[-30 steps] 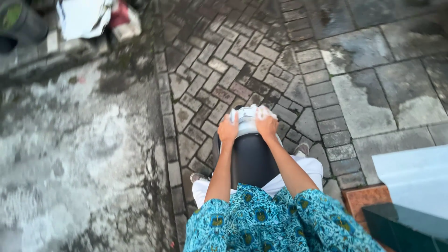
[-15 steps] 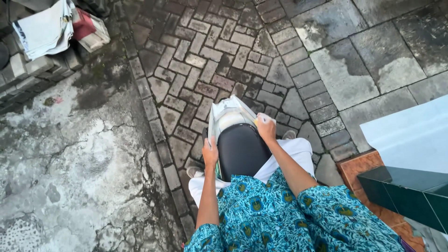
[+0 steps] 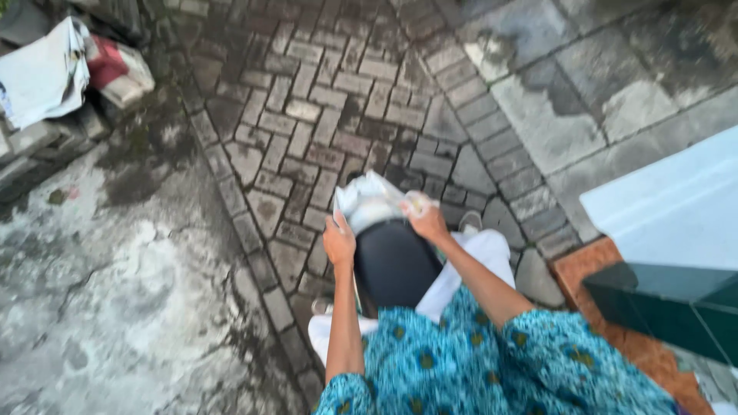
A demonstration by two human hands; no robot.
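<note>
White plastic bag [image 3: 369, 201] lining a black bin [image 3: 393, 265] held in front of the person, above brick paving [image 3: 307, 115]. Left hand [image 3: 338, 242] clamps the bag's left edge, right hand [image 3: 424, 219] pinches the right edge, apparently spreading its mouth over the rim.

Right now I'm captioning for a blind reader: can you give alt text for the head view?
Seen from above, a person's left hand and right hand grip a pale plastic bag over a black rounded object. Herringbone brick paving lies beneath, with cracked concrete alongside.
</note>
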